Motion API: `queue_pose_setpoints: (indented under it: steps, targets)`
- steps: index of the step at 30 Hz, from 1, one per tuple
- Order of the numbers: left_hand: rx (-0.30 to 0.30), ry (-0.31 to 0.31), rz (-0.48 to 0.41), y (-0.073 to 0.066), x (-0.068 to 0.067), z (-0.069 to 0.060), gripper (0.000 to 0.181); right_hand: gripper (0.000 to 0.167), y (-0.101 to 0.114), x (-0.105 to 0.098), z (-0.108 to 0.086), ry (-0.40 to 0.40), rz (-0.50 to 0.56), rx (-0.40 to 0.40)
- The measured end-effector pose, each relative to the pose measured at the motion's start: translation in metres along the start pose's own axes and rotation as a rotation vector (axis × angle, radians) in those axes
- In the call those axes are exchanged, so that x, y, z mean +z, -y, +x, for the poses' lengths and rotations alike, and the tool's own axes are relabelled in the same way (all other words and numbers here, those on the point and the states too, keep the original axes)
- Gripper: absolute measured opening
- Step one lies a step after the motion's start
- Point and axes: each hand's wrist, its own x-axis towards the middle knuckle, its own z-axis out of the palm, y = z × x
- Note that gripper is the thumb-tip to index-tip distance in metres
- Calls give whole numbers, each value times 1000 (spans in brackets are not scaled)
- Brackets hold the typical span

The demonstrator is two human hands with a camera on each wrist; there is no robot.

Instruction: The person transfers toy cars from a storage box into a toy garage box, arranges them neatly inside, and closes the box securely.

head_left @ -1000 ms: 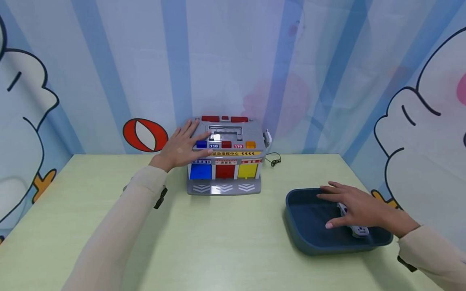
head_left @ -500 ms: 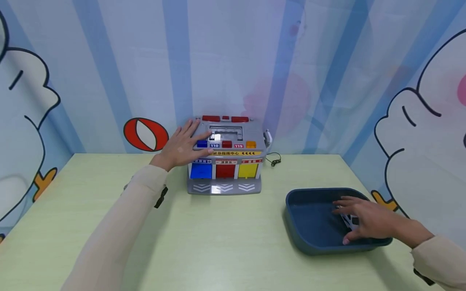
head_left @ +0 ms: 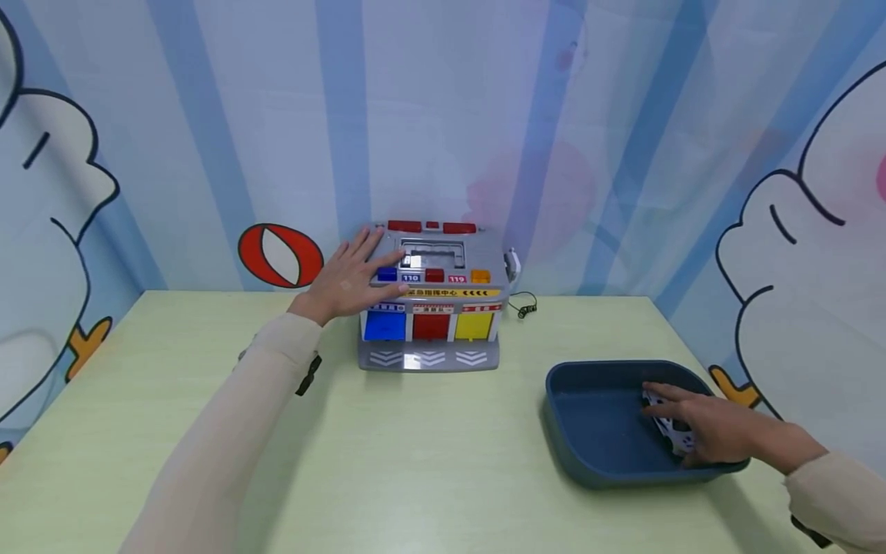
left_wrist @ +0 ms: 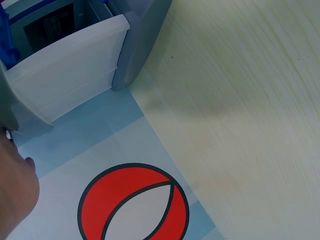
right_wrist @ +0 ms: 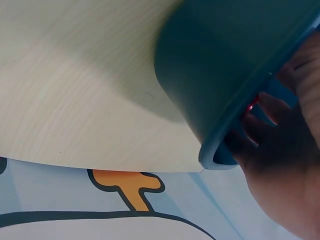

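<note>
A grey toy emergency station with blue, red and yellow doors stands at the back of the table in the head view. My left hand rests with spread fingers on its top left corner. In the left wrist view, part of that hand shows beside the station's side wall. At the right is a dark blue basin. My right hand reaches into it, its fingers and thumb curled about a white-and-black toy car. In the right wrist view the hand hides most of the car.
A thin black cord lies right of the station, near a white handset-like part on its side. Behind the pale table hangs a striped blue cloth with cartoon figures.
My right hand has shifted right and lowered into the basin, its fingers closing round the toy car. The left hand has stayed on the station.
</note>
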Motion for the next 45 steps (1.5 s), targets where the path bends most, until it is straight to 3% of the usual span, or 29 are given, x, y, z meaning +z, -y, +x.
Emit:
queue_pose_setpoints:
  steps: [7, 17, 33, 45]
  targets:
    - [0, -2, -11, -1, -2, -1, 80, 82, -2, -2, 3, 30, -4, 25]
    - [9, -14, -11, -1, 0, 0, 80, 90, -3, -3, 7, -46, -67, 44]
    - [8, -20, -9, 2, 1, 0, 80, 70, -6, 7, 7, -122, -9, 9]
    - [8, -20, -20, 2, 0, 0, 80, 64, -3, 11, 13, -156, -24, 44]
